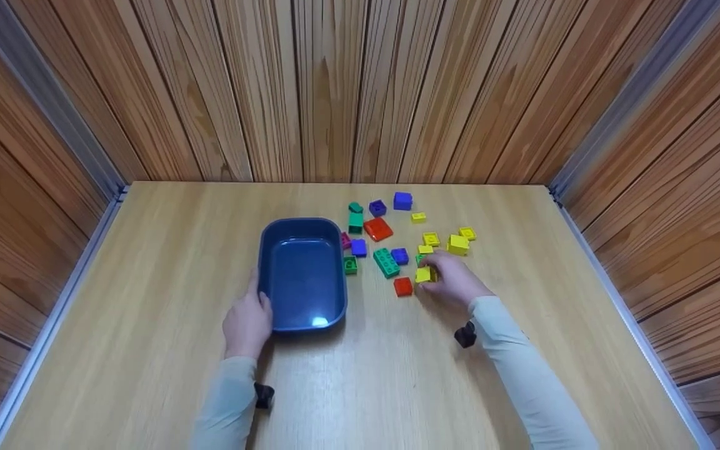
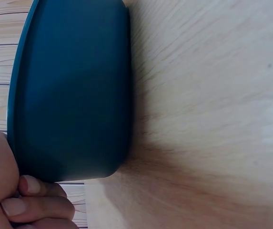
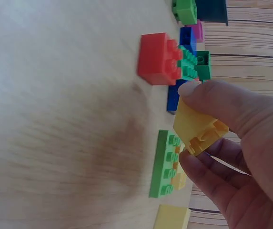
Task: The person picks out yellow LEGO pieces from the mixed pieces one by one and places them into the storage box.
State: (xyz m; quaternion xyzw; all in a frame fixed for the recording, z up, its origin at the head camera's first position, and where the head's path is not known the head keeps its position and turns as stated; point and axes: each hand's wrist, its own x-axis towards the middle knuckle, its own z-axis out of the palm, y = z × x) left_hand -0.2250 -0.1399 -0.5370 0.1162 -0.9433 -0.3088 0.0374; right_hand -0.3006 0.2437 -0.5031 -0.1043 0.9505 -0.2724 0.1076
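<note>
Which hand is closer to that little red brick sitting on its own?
Right. The right hand is just beside the red brick, while the left hand is across the blue tub.

Wooden table [image 1: 147,300] with tub [image 1: 302,275], bricks [image 1: 386,262]

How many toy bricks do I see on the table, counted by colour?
yellow bricks: 6, one pinched by the right hand
green bricks: 5, one partly hidden by that hand
blue bricks: 4
red bricks: 2
pink brick: 1
Total: 18, all outside the blue tray that the left hand grips.
</note>
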